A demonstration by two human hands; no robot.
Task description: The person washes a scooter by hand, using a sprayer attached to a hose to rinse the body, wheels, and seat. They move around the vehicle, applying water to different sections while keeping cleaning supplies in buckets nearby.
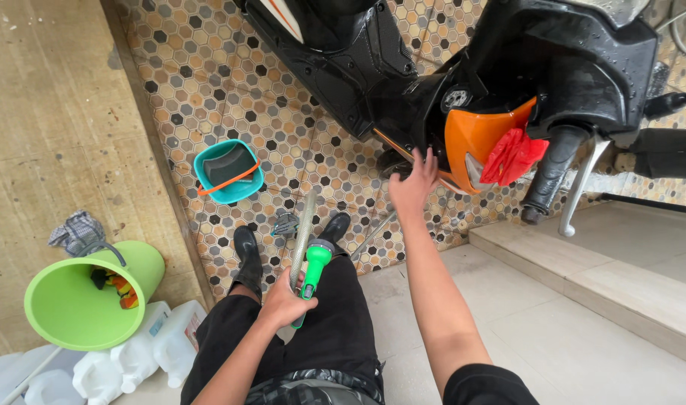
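Note:
My left hand [283,300] grips a green spray nozzle [316,262] joined to a grey hose [304,225] that runs away across the tiled floor. My right hand [414,184] reaches forward with its fingers spread, touching the lower edge of a black and orange scooter [508,82] near its orange front panel [474,142]. A red cloth [512,155] hangs on the scooter beside the black handlebar grip [549,172]. My black trousers and black shoes [247,251] show below.
A teal bucket [229,171] with an orange handle stands on the hexagon-tiled floor. A lime-green bucket [80,296] lies tilted at the left by a grey rag [76,231] and several white plastic jugs [144,349]. A low stone step [583,270] is at the right.

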